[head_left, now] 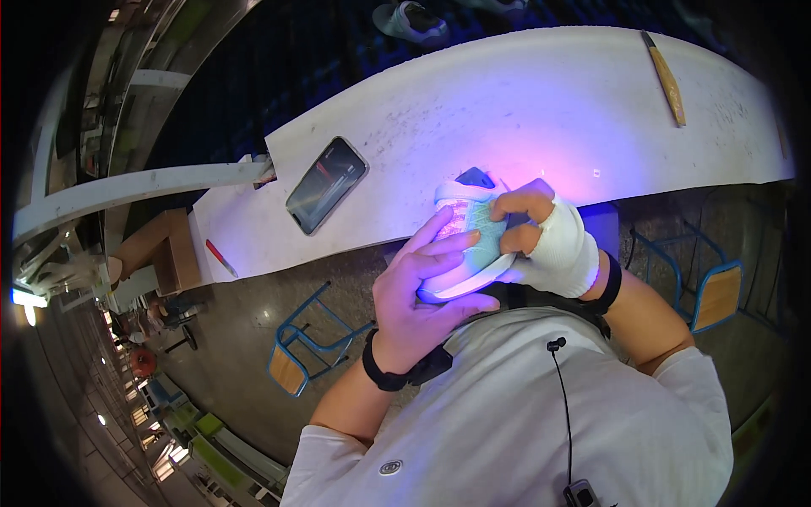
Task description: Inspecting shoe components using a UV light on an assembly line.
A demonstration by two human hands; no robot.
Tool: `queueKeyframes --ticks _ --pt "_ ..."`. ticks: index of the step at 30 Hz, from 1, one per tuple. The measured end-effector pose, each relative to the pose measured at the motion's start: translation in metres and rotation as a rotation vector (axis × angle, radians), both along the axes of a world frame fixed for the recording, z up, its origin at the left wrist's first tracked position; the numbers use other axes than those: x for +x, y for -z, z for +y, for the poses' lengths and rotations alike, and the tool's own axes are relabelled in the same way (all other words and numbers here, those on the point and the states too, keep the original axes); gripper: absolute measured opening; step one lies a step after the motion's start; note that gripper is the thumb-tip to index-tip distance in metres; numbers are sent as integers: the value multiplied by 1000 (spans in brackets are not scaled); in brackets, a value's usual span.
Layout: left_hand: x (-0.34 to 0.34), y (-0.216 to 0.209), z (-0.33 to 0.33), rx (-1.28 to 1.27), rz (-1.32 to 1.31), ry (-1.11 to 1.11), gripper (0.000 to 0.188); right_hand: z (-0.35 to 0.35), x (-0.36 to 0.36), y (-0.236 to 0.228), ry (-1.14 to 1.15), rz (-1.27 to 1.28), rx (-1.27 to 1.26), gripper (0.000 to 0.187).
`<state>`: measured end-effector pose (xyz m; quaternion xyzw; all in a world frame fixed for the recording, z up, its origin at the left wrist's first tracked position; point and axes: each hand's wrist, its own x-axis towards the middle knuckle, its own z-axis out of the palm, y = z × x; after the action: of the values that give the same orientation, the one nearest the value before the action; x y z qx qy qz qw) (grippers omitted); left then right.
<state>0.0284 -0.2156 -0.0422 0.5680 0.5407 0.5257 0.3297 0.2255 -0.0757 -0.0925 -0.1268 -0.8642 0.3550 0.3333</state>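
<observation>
A light-coloured shoe (483,247) with a mesh upper and pale sole is held at the near edge of the white-topped table (405,139), glowing under violet light. My left hand (400,291) is bare and wraps the shoe from the left, fingers across its upper and thumb along the sole. On the right, my right hand (557,247), in a white fingerless glove, has bent fingers closed against the shoe's side. Whether anything small lies between those fingertips is hidden. A dark part shows at the shoe's far end (476,178).
A phone (328,186) lies left of the shoe, and a red pen-like tool (221,258) near the left corner. Far right rests a wooden-handled tool (666,80). Blue-framed stools (291,369) (716,296) stand below. An open cardboard box (179,253) adjoins the table's left end.
</observation>
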Motion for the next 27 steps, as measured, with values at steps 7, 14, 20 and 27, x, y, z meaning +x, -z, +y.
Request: queueKeyframes --ticks 7,14,20,27 --pt "-23 4 -22 -246 -214 -114 46 9 -22 5 -58 -46 -59 44" --pt "-22 -4 -11 -497 -92 -186 88 -11 -30 33 44 18 58 37" --pt "-13 -2 -10 -600 -75 -297 89 -15 -35 36 57 81 75 35" --pt "-20 -28 5 -622 64 -152 83 -35 -24 36 213 78 -94 48"
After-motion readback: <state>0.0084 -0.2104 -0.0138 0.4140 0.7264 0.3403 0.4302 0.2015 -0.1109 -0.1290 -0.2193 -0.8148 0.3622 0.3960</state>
